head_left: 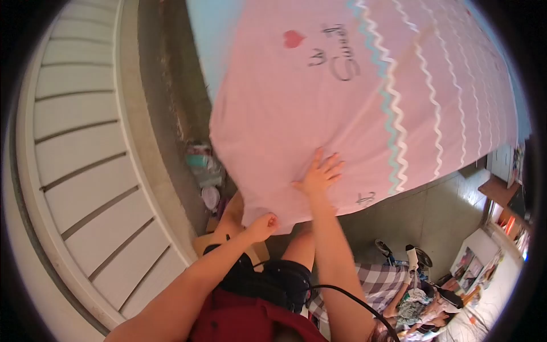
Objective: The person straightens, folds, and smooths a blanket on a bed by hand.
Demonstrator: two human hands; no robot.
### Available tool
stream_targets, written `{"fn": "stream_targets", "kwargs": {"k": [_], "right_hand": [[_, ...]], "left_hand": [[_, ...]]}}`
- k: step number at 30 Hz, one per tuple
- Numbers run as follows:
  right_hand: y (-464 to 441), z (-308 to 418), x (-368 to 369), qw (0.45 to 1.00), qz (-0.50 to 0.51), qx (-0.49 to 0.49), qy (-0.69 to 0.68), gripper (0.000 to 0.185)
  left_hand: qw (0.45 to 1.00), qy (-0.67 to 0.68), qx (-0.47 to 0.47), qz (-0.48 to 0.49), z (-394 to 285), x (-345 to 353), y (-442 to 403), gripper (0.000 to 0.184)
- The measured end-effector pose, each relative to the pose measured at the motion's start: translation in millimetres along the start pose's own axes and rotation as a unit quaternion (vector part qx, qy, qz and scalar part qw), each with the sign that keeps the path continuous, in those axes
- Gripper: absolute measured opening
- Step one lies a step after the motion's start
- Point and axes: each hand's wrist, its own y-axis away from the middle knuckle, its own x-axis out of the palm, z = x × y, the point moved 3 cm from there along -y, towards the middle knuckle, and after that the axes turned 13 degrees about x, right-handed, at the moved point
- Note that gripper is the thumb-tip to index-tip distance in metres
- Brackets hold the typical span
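A pink bed sheet [285, 114] with white and teal wavy lines, a red heart and dark lettering lies spread over the bed. At its near left corner my left hand [263, 227] is closed, fingers pinching the sheet's edge. My right hand [322, 175] rests flat on the cloth further in, palm down with fingers spread. Faint creases run through the sheet around it. Past the sheet's left edge, a light blue part of the bed [208, 40] shows.
White slatted shutters [85, 131] and a sill run along the left. Bottles and a tub [210, 196] stand in the gap beside the bed. At lower right are other people [421, 308], a checkered cloth [376, 288] and a small wheeled item [419, 259] on the grey floor.
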Motion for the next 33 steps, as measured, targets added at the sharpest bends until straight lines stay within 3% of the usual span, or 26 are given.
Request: {"fn": "stream_targets", "kwargs": {"k": [3, 5, 9, 11, 14, 18, 21, 23, 25, 27, 28, 29, 31, 32, 33], "right_hand": [[-1.3, 20.6, 3.5, 0.997, 0.037, 0.022, 0.065, 0.139], [-8.1, 31.7, 7.7, 0.982, 0.099, 0.091, 0.130, 0.143], [-7.1, 40.6, 8.5, 0.972, 0.113, 0.120, 0.168, 0.146], [-6.2, 43.2, 7.4, 0.967, 0.114, 0.131, 0.186, 0.147], [-8.7, 56.4, 6.3, 0.943, 0.132, 0.193, 0.235, 0.147], [-8.5, 59.7, 1.5, 0.950, 0.114, 0.191, 0.220, 0.145], [-12.1, 69.5, -10.8, 0.933, 0.163, 0.194, 0.256, 0.143], [-33.0, 74.7, 1.4, 0.946, 0.162, 0.156, 0.232, 0.118], [-17.6, 129.0, -29.9, 0.989, -0.034, 0.040, 0.140, 0.078], [-2.1, 203.1, -44.2, 0.970, -0.174, -0.150, 0.073, 0.049], [-11.0, 233.9, -36.1, 0.965, -0.107, -0.170, -0.167, 0.041], [-13.0, 278.8, -47.4, 0.978, 0.021, -0.105, -0.179, 0.040], [-19.0, 344.2, -75.5, 0.936, -0.073, -0.195, -0.285, 0.042], [-33.0, 358.9, -74.0, 0.932, -0.084, -0.179, -0.305, 0.042], [-52.6, 369.8, -66.8, 0.948, -0.096, -0.104, -0.284, 0.041]], "left_hand": [[1.000, 0.005, -0.013, 0.000, 2.1, -61.0, 20.0, 0.039], [0.966, -0.193, 0.042, -0.170, -2.5, -115.8, 23.0, 0.041], [0.979, -0.107, -0.001, -0.172, 13.5, -192.5, 20.0, 0.041], [0.993, 0.003, -0.013, -0.121, 19.6, -217.7, 18.0, 0.041], [0.987, 0.020, 0.013, -0.159, 7.9, -261.3, 19.5, 0.038], [0.978, 0.042, 0.019, -0.206, -24.3, -316.2, 23.6, 0.034], [0.977, 0.032, 0.029, -0.208, -35.6, -340.0, 15.4, 0.033], [0.980, 0.075, 0.027, -0.180, -43.3, -349.2, 4.7, 0.032], [0.985, 0.043, 0.043, -0.163, -71.8, -360.0, -13.4, 0.032], [0.985, 0.047, 0.068, -0.149, -76.8, -367.9, -44.3, 0.032], [0.987, 0.040, 0.068, -0.143, -99.4, -373.5, -56.1, 0.031], [0.988, 0.031, 0.069, -0.136, -126.3, -379.1, -72.7, 0.031], [0.996, 0.002, 0.046, -0.075, -155.3, -392.8, -108.7, 0.031], [0.998, 0.022, 0.032, -0.056, -201.0, -397.7, -118.5, 0.032], [0.998, 0.007, 0.051, -0.034, -199.6, -404.8, -141.6, 0.032]]}}
